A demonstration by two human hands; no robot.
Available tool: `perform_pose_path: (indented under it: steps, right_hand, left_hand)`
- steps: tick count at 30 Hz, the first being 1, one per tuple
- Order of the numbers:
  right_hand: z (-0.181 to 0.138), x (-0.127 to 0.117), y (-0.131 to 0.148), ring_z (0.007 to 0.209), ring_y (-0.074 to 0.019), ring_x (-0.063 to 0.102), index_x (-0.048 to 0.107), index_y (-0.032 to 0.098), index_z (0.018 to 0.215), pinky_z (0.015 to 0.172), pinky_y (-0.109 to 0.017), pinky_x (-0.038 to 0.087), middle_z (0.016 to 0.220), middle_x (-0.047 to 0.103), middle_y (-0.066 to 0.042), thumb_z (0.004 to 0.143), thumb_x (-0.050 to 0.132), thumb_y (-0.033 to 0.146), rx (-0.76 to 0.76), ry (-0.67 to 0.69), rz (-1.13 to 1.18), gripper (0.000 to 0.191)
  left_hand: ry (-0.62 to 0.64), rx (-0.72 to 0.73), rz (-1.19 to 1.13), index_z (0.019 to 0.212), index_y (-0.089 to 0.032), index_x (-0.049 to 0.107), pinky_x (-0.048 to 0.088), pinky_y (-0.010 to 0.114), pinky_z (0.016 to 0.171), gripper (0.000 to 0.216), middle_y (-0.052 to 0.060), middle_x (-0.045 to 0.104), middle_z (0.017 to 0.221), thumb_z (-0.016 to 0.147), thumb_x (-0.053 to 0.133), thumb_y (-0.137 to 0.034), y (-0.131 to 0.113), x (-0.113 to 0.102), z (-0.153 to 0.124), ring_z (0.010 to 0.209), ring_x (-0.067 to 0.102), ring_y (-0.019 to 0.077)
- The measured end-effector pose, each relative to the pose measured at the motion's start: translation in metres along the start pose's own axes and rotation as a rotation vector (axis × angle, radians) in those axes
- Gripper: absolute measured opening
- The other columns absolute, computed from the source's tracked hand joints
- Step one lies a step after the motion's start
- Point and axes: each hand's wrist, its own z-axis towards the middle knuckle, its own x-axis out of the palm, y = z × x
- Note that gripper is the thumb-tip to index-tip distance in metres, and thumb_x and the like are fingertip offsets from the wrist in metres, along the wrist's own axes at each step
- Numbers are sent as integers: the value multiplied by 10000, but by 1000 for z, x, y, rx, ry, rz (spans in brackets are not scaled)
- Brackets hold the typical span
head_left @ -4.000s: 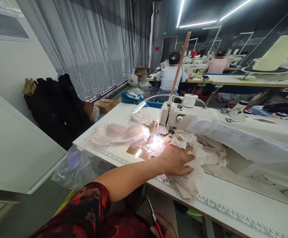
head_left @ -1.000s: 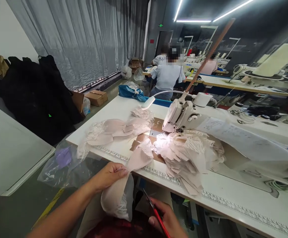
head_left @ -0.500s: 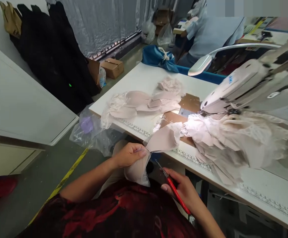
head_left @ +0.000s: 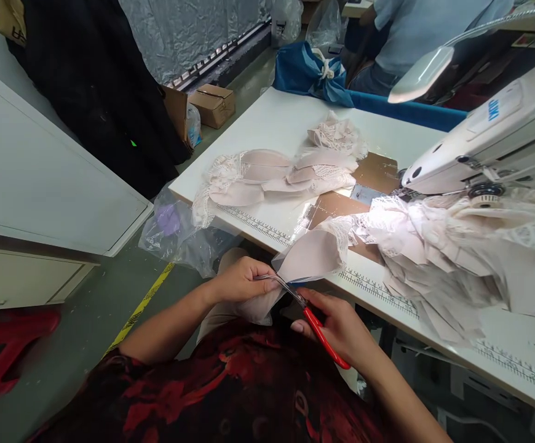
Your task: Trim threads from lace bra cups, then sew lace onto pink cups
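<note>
My left hand [head_left: 253, 282] is closed, pinching the thin join between two pale beige padded bra cups. One bra cup [head_left: 311, 253] rests over the table's front edge, its lace side running toward the machine; the other bra cup [head_left: 259, 307] hangs below my fingers above my lap. In my right hand [head_left: 334, 323] is a pair of red-handled snips [head_left: 319, 335]. Its metal blades reach the join beside my left fingertips; whether they are closed on it I cannot make out. A heap of beige lace-and-cup pieces [head_left: 461, 264] lies to the right, connected with the piece I hold.
The sewing machine [head_left: 493, 132] and a lamp [head_left: 422, 74] stand at right. More lace cups [head_left: 272, 175] lie on the white table [head_left: 249, 132], with a blue cloth bundle [head_left: 311, 74] behind. A cabinet [head_left: 55, 160], plastic bags [head_left: 178, 234] and red stool [head_left: 16, 347] are left. Another person [head_left: 433, 37] sits beyond.
My right hand has brought the snips up and left, so the blades now meet the join at my left fingers. The view has shifted, and the left hand keeps its pinch.
</note>
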Motion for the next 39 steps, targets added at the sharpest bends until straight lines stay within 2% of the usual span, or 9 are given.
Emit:
perform_pose_path:
  steps: [7, 13, 19, 22, 26, 29, 32, 34, 39]
  right_hand:
    - [5, -3, 6, 902, -230, 633, 564, 237, 1250, 767, -278, 476, 1001, 686, -47, 788, 695, 355, -65, -4, -4, 495]
    - [6, 0, 4, 678, -173, 602, 636, 188, 1098, 633, -241, 459, 803, 686, -29, 821, 661, 356, -59, -9, -21, 326]
    - [7, 5, -6, 634, -182, 631, 651, 191, 1114, 599, -248, 459, 786, 718, -59, 829, 645, 376, -107, -102, -127, 340]
    - [7, 8, -9, 593, -171, 611, 651, 195, 1119, 575, -242, 457, 728, 701, -46, 836, 630, 403, -124, -121, -124, 353]
    - [7, 13, -11, 585, -162, 593, 645, 181, 1129, 582, -243, 469, 716, 692, -41, 832, 625, 439, -150, -131, -63, 394]
    - [6, 14, -9, 606, -160, 589, 656, 171, 1088, 599, -243, 480, 736, 685, -35, 829, 619, 451, -162, -174, 5, 383]
    - [3, 14, -7, 616, -161, 568, 660, 163, 1049, 590, -244, 473, 714, 642, -22, 839, 587, 463, -173, -231, 97, 374]
    - [0, 14, -7, 584, -153, 533, 664, 162, 1032, 561, -246, 458, 674, 597, -8, 839, 570, 484, -180, -259, 156, 387]
    - [-14, 11, -11, 522, -137, 474, 668, 174, 1027, 510, -246, 423, 622, 525, 10, 823, 556, 537, -207, -295, 211, 431]
  left_hand:
    - [24, -43, -69, 812, -58, 670, 389, 200, 585, 399, 18, 584, 664, 810, 606, -452, 5, -2, -1, 625, 487, 101]
    - [47, -36, -100, 793, -61, 653, 388, 199, 578, 398, 13, 566, 670, 818, 596, -455, 6, -4, -1, 620, 470, 95]
    - [7, -11, -32, 716, -80, 620, 343, 176, 517, 394, -18, 501, 597, 854, 555, -444, 3, -1, -2, 562, 433, 73]
    - [-81, 135, 125, 826, -95, 669, 414, 201, 589, 337, 21, 597, 687, 902, 501, -377, 4, 1, -4, 643, 530, 105]
    - [-355, 491, 560, 968, -148, 697, 475, 309, 805, 245, 88, 669, 895, 906, 499, -277, 15, 1, -8, 830, 595, 163]
    - [-454, 663, 779, 969, -176, 696, 452, 399, 955, 192, 130, 623, 1176, 887, 530, -227, 22, 2, -5, 1116, 538, 229]
    - [-434, 780, 872, 993, -179, 685, 375, 467, 1069, 185, 131, 496, 1382, 883, 539, -209, 20, 5, 7, 1380, 297, 277]
    - [-352, 837, 844, 966, -165, 682, 344, 474, 1097, 181, 131, 522, 1362, 894, 520, -206, 12, 8, 20, 1414, 242, 279]
    - [-241, 858, 520, 927, -132, 629, 352, 448, 1077, 218, 128, 675, 1006, 937, 430, -221, -21, 16, 44, 1250, 494, 259]
